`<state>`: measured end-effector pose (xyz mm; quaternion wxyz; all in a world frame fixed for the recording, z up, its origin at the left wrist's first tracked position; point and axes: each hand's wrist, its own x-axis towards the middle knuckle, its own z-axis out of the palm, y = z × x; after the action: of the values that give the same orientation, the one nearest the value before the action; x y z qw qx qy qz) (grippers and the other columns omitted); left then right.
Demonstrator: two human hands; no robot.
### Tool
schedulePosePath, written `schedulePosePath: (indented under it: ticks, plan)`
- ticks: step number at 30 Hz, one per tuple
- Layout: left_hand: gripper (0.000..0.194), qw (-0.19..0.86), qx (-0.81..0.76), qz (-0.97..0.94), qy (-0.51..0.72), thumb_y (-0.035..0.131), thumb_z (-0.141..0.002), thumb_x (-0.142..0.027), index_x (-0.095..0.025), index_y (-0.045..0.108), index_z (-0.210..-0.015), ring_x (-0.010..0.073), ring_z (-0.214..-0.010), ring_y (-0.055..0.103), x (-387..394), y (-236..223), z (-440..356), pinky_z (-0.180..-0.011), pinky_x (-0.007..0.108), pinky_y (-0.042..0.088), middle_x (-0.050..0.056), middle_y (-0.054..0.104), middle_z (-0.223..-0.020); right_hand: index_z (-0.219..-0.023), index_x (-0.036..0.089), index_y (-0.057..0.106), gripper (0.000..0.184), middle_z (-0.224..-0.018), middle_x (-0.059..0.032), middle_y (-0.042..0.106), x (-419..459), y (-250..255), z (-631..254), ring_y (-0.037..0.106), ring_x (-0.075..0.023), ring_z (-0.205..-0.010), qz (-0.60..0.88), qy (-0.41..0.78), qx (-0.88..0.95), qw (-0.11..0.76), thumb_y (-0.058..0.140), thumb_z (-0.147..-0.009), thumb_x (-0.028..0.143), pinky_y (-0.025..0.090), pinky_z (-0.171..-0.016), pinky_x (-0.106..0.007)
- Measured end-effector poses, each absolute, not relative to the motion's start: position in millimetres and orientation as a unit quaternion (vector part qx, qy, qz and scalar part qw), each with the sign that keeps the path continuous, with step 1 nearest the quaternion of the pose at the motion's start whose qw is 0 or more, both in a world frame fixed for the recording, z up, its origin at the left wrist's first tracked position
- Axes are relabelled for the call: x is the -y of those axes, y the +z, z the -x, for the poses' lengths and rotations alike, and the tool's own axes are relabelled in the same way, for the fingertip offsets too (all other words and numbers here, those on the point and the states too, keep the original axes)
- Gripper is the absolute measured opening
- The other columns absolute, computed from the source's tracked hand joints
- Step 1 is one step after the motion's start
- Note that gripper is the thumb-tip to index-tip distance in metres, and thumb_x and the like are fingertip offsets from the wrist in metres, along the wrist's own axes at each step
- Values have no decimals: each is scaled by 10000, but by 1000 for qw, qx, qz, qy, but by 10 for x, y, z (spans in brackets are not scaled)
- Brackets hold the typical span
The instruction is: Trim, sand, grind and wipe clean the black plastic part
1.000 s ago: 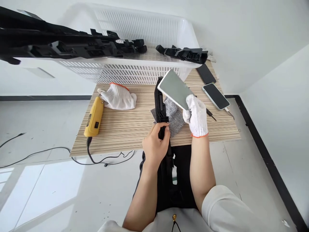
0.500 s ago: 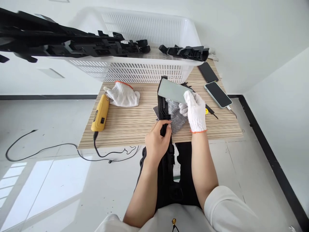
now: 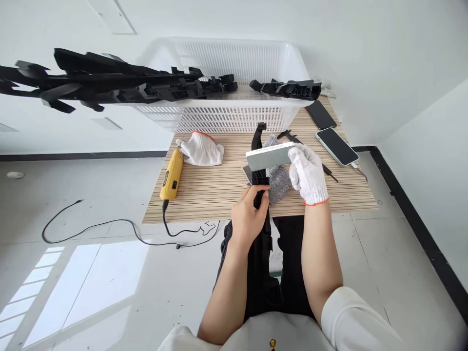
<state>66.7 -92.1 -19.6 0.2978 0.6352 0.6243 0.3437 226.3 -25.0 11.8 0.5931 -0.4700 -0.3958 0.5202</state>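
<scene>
My left hand [image 3: 249,210], bare, is closed around a long black plastic part [image 3: 262,243], which slants from my lap up over the table's front edge. In my right hand [image 3: 308,173], wearing a white knit glove with an orange cuff, is a flat grey-green plate [image 3: 269,158] with a white edge, gripped at its right end. The plate crosses over the upper stretch of the black part; whether they touch I cannot tell. Beneath them lies a grey cloth [image 3: 280,185]. A thin black tool like a caliper [image 3: 286,135] is partly hidden behind the right hand.
On the wood-grain table [image 3: 212,195] lie a yellow corded tool [image 3: 171,175], a white glove [image 3: 203,149] and two phones [image 3: 337,146]. A white plastic basket [image 3: 234,117] stands behind, with black parts [image 3: 146,87] across its rim. A cord [image 3: 106,223] trails over the floor.
The plate has turned from showing its broad face to being tilted more edge-up, its white edge now visible. My left hand keeps its grip on the black part. The view has shifted slightly.
</scene>
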Motion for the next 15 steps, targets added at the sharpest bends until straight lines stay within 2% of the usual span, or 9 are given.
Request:
schedulePosePath:
  ticks: [3,6,9,13,15]
  plan:
    - [169,295,-621,-637,348,562,-975,-324,-293,696,-1073,56,-440,437,925,-198,-663,-591,254,383,-33,742,-1001,-1108,256,661,330,-539,73,628,298,155,-2296,402,-66,-279,447,502,410,617,678,-882,496,252,-258,-172]
    - [169,299,-619,-639,346,562,-975,-317,-293,695,-1075,54,-441,437,928,-194,-663,-593,253,383,-36,741,-1008,-1128,257,654,361,-671,35,707,300,166,-2281,479,-78,-307,444,509,414,610,669,-883,522,305,-261,-185]
    - [170,301,-619,-640,343,560,-976,-318,-288,694,-1075,56,-448,432,932,-187,-662,-591,250,377,-34,741,-1020,-1008,228,666,386,-604,18,675,251,134,-2220,481,-100,-293,494,510,404,576,687,-853,581,287,-243,-202]
    - [173,299,-618,-641,343,555,-980,-324,-286,690,-1083,53,-451,420,937,-191,-660,-604,248,382,-30,743,-1054,-756,238,584,453,-472,25,569,141,26,-2120,402,-92,-269,576,447,302,614,629,-855,677,273,-241,-208]
    - [174,299,-617,-640,346,552,-983,-324,-281,689,-1081,55,-456,418,937,-198,-658,-612,249,387,-24,745,-1068,-671,248,518,510,-409,23,499,96,-33,-2097,342,-88,-264,574,457,286,616,596,-859,716,255,-238,-214]
